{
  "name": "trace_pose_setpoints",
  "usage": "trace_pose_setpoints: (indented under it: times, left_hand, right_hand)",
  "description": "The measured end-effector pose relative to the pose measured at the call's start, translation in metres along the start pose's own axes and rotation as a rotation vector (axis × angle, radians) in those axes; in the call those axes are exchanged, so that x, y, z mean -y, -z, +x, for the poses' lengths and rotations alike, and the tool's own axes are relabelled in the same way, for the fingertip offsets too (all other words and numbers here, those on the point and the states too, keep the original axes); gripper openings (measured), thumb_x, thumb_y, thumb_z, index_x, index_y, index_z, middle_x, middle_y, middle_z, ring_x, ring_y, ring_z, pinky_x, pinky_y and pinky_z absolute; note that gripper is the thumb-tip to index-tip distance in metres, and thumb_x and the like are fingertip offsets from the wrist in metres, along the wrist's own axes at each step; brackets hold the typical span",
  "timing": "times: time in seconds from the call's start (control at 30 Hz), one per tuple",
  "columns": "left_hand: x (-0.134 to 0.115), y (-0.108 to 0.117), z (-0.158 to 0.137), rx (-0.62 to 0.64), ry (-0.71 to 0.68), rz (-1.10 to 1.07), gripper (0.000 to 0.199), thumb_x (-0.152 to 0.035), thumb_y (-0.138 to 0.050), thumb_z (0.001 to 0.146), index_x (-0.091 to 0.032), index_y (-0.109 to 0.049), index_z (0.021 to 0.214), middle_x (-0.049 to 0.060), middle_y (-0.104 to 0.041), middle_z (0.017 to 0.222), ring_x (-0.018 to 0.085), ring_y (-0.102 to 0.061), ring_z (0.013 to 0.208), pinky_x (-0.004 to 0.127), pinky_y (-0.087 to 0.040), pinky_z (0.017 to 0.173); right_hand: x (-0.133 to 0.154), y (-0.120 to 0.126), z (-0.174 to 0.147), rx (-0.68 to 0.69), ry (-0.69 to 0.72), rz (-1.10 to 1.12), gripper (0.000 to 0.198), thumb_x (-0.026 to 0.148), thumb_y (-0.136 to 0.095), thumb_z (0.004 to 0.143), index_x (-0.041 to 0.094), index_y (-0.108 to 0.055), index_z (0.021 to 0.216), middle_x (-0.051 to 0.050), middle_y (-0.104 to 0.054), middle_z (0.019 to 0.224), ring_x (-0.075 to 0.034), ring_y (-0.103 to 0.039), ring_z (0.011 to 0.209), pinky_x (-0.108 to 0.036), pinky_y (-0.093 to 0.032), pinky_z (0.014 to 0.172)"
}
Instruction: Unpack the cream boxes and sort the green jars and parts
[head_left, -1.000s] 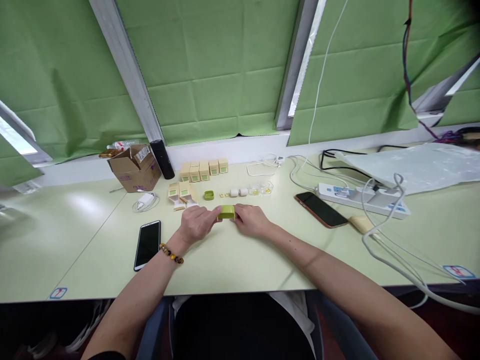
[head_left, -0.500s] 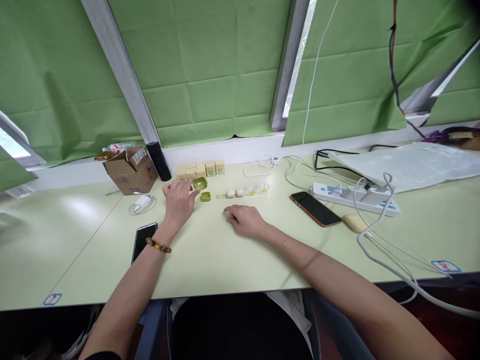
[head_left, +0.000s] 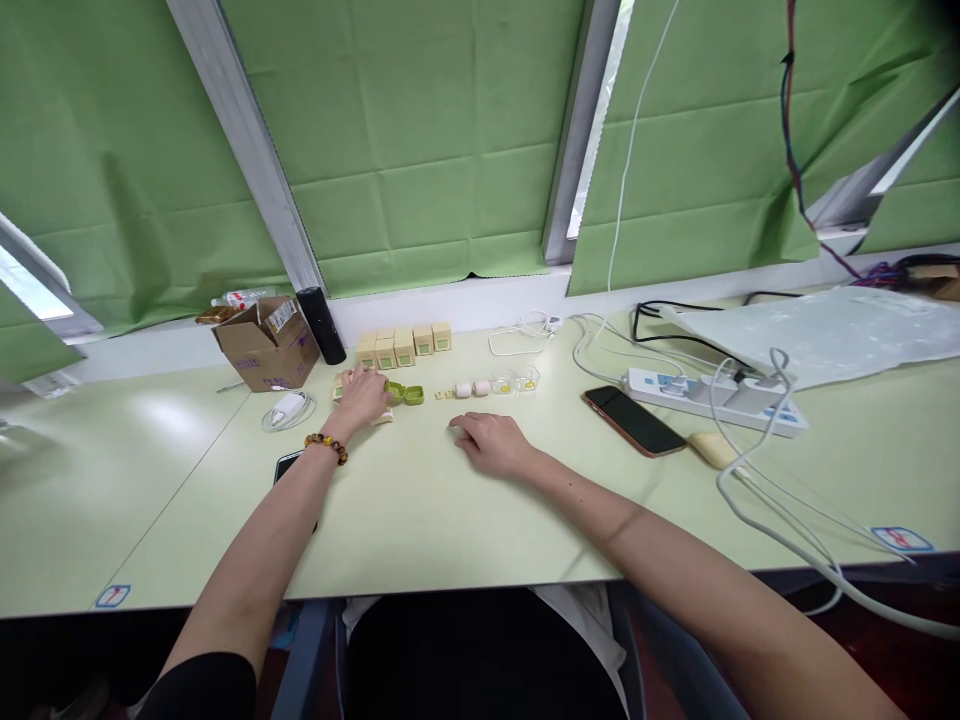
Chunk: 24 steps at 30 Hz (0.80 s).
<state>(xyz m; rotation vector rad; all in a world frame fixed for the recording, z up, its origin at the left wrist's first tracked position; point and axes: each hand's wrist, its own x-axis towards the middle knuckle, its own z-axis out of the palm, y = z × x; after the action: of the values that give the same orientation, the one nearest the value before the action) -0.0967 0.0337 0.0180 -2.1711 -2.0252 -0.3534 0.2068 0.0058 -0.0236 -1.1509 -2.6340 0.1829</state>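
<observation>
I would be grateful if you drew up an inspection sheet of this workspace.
Surface: pale yellow-green tabletop, seam at left.
Work items: two small olive-green containers; two pale-pink cylinders; five cream cardboard boxes in a row.
Clutter: open brown cardboard box; tall black cylinder; dark-screened phone with orange edge.
Grips: left-hand grip palm down beside the containers, hold unclear; right-hand grip low at the tabletop, nothing seen in it.
Cables: thick white cable looping by a white power strip.
Surroundings: green fabric blinds, grey window frames.
</observation>
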Motion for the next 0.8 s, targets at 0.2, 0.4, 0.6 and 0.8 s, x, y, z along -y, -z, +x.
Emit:
trace_pose_setpoints:
  times: [0.2, 0.4, 0.6, 0.8]
  left_hand:
    - [0.008, 0.003, 0.000, 0.050, 0.010, 0.036, 0.018, -0.031, -0.063, 0.089, -0.021, -0.076, 0.082, 0.015, -0.076, 0.100, 0.039, -0.052, 0.125, 0.054, -0.035, 0.105]
    - [0.000, 0.000, 0.004, 0.050, -0.005, 0.083, 0.023, -0.034, -0.060, 0.092, -0.022, -0.080, 0.096, 0.016, -0.072, 0.120, 0.042, -0.044, 0.136, 0.058, -0.030, 0.110]
    - [-0.008, -0.002, 0.007, 0.119, -0.026, 0.142, 0.026, -0.038, -0.060, 0.094, -0.022, -0.080, 0.094, 0.016, -0.070, 0.123, 0.042, -0.043, 0.136, 0.056, -0.031, 0.108]
    - [-0.010, -0.002, 0.007, 0.153, -0.032, 0.144, 0.027, -0.037, -0.057, 0.096, -0.021, -0.079, 0.094, 0.017, -0.069, 0.121, 0.042, -0.044, 0.134, 0.055, -0.032, 0.107]
  right_hand:
    - [0.000, 0.002, -0.001, 0.020, 0.011, -0.001, 0.033, 0.029, -0.049, 0.102, 0.025, -0.062, 0.133, -0.008, -0.074, 0.124, -0.024, -0.070, 0.107, -0.030, -0.044, 0.075]
    - [0.000, 0.001, 0.001, 0.017, 0.014, -0.009, 0.033, 0.029, -0.049, 0.103, 0.025, -0.062, 0.132, -0.008, -0.074, 0.123, -0.024, -0.070, 0.108, -0.030, -0.043, 0.074]
    - [0.000, 0.000, 0.001, 0.021, 0.007, 0.003, 0.033, 0.029, -0.049, 0.103, 0.024, -0.062, 0.132, -0.008, -0.074, 0.124, -0.025, -0.069, 0.111, -0.029, -0.043, 0.076]
    - [0.000, 0.000, 0.001, 0.022, 0.017, -0.010, 0.032, 0.029, -0.049, 0.103, 0.025, -0.063, 0.132, -0.008, -0.074, 0.124, -0.024, -0.069, 0.111, -0.029, -0.043, 0.076]
